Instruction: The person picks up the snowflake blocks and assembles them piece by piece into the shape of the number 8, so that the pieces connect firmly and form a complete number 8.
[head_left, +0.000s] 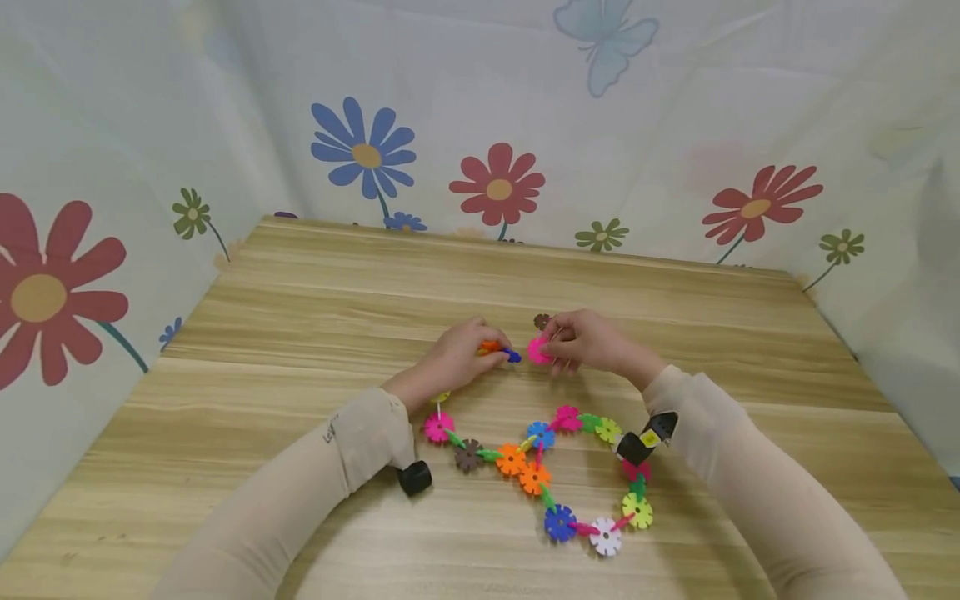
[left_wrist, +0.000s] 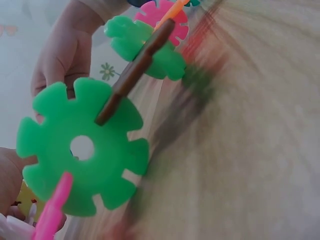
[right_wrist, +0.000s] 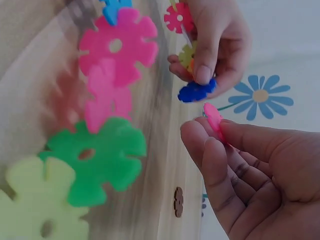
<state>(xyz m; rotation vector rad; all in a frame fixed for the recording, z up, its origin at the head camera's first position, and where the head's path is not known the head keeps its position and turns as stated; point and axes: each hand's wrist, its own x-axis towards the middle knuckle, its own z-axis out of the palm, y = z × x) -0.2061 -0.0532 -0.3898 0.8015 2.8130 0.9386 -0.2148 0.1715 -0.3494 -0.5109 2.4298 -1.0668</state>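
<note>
My left hand (head_left: 465, 348) pinches the end of a chain of notched plastic interlocking discs, near an orange disc (head_left: 489, 346) and a blue disc (right_wrist: 196, 91) that sticks out past the fingertips. Facing it across a small gap, my right hand (head_left: 588, 340) holds a pink disc (right_wrist: 213, 117) between thumb and fingers. The pink and blue discs are apart. From the left hand the chain runs down past a pink disc (head_left: 438, 427) and a brown disc (head_left: 468, 455) to a closed ring of joined discs, whose white disc (head_left: 606, 537) lies nearest me. The left wrist partly hides the chain.
A loose brown disc (head_left: 542, 321) lies on the wooden table (head_left: 337, 292) just beyond the right hand. Floral cloth (head_left: 637, 158) hangs behind the table and along its sides. The right wrist camera (head_left: 636, 448) overlaps the ring's right side.
</note>
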